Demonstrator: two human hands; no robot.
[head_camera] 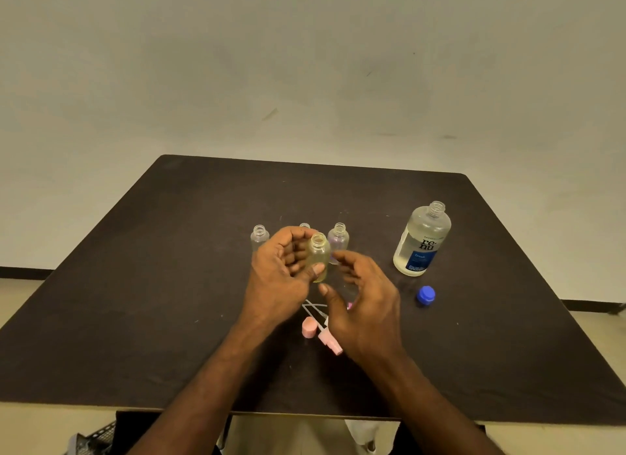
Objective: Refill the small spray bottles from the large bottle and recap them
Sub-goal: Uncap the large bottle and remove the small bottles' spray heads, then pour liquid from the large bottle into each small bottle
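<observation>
My left hand grips a small uncapped yellowish bottle, thumb across its front, above the dark table. My right hand hovers just right of it with fingers loosely curved, holding nothing. Three more small uncapped bottles stand behind: one at the left, one mostly hidden by my left hand, one purplish. The large clear labelled bottle stands uncapped to the right. Its blue cap lies in front of it. Pink spray tops with dip tubes lie below my hands.
The table's near edge runs just above my lap. A dark crate-like object sits on the floor at lower left. A pale wall stands behind the table.
</observation>
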